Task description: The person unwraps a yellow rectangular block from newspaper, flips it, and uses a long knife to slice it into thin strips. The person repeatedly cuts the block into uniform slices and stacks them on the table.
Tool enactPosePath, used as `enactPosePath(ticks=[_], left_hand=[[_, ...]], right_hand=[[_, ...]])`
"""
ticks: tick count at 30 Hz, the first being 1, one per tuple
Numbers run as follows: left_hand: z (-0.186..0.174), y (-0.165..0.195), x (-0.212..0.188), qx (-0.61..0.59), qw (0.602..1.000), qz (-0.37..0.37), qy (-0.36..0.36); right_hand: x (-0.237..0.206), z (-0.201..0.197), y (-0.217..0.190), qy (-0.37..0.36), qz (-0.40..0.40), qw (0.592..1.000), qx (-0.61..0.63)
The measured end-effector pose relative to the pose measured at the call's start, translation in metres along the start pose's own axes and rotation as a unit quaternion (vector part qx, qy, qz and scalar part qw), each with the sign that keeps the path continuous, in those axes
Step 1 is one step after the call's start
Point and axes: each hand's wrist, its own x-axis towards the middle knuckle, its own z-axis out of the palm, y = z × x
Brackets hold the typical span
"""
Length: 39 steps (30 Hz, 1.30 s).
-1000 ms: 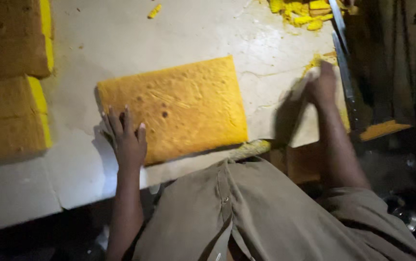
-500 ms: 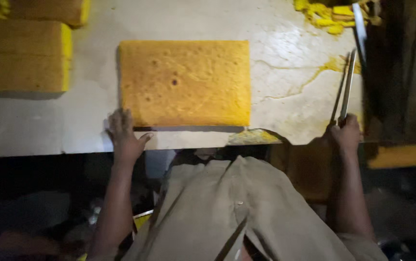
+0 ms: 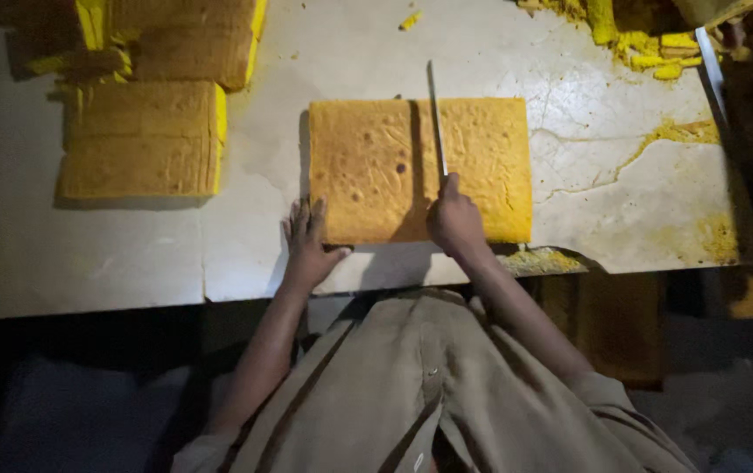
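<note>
A: A dim workroom, with a pale, cracked stone bench (image 3: 131,254) smeared with yellow crumbs toward its far right corner. What sits at the left end?

B: Stacked yellow sponge slabs with browned tops (image 3: 144,140) near the far left corner, bare of any wrapping. I see no packages, labels or signs anywhere.

A: And at the near edge?

B: A flat rectangular golden-brown sponge sheet (image 3: 376,175) lies in the middle of it. The left hand (image 3: 308,245) rests on the bench with fingers spread, touching the sheet's near left corner.

A: What has changed?

B: Half a second ago the right hand (image 3: 457,219) was off at the bench's right edge, gripping a long thin metal knife (image 3: 437,114). Now it is closed around the handle over the sheet's near edge, the blade lying front to back across the middle. It looks like a cut is being lined up; no split shows.

A: Further right?

B: Yellow offcuts (image 3: 648,44) by the far right corner.
</note>
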Motion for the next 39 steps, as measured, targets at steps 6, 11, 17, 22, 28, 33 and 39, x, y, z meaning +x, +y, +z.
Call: enactPosePath(ticks=[6,11,17,22,28,33,39], left_hand=[[0.003,-0.012,0.000,-0.004,1.000,0.011,-0.020],[-0.001,-0.009,0.002,0.010,1.000,-0.001,-0.025],[-0.021,0.037,0.012,0.090,0.986,0.004,-0.140],[0.006,0.070,0.038,0.260,0.942,0.170,-0.129],[0.035,0.062,0.046,0.336,0.914,0.225,-0.035],[0.027,0.064,0.047,0.173,0.960,0.202,-0.083],[0.015,0.076,0.046,0.193,0.957,0.190,-0.099]], right_hand=[[0.013,0.020,-0.030,0.003,0.000,1.000,-0.012],[0.014,0.022,-0.033,0.004,-0.002,1.000,-0.017],[0.017,0.020,-0.033,-0.029,-0.007,0.998,-0.049],[0.022,0.021,-0.035,-0.038,0.005,0.998,-0.050],[0.018,0.021,-0.041,-0.025,0.029,0.998,-0.053],[0.046,0.005,-0.056,-0.044,0.025,0.998,-0.038],[0.073,-0.010,-0.081,-0.009,-0.002,1.000,-0.029]])
